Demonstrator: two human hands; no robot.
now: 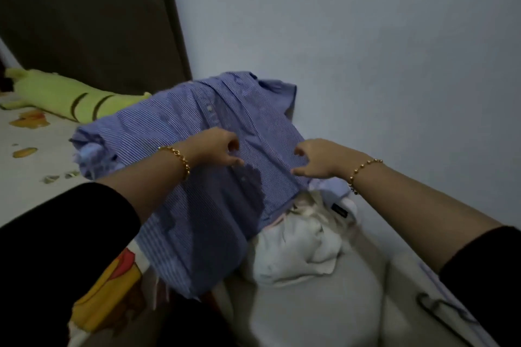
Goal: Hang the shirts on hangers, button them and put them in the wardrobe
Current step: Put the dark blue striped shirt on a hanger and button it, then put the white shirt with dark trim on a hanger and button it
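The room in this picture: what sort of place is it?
Probably a bedroom: a printed bed sheet, a green plush pillow lying on it, and a striped shirt with white laundry.

Black sleeves [70,234] are worn well behind the grip; a gold chain bracelet [180,159] just behind the left hand [217,149], a beaded bracelet [363,169] behind the right hand [315,160].
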